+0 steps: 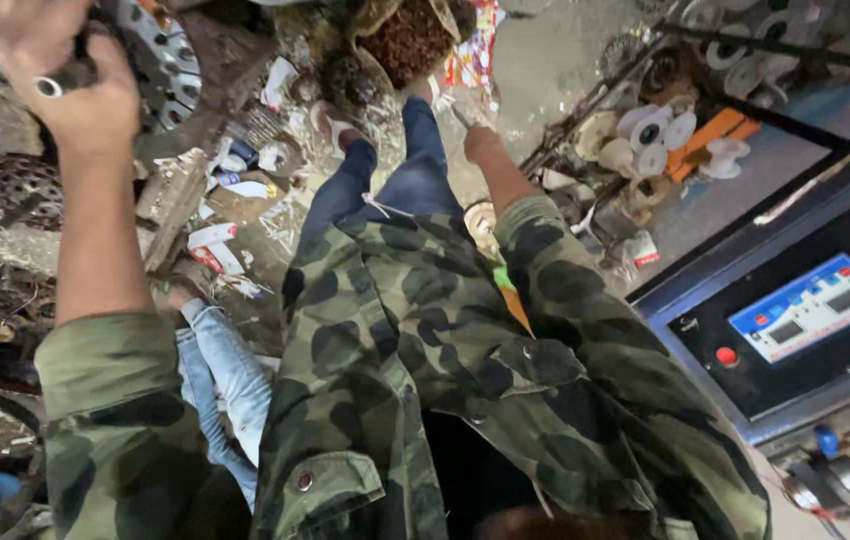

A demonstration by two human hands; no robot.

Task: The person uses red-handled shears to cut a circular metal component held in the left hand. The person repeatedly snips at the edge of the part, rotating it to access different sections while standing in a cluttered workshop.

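While L hand [65, 75] fingers wrap a dark grip [75, 70], axis unclear, R hand [470, 120] blurred.

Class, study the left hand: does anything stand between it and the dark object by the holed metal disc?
Nothing visible does. The left hand is closed around the dark object, right beside the metal disc. The picture is too blurred to tell what the object is.

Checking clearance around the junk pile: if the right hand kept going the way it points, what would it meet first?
The right hand points up-frame; likely the brown basket-like object or the red wrapper beside it. Depth is unclear.
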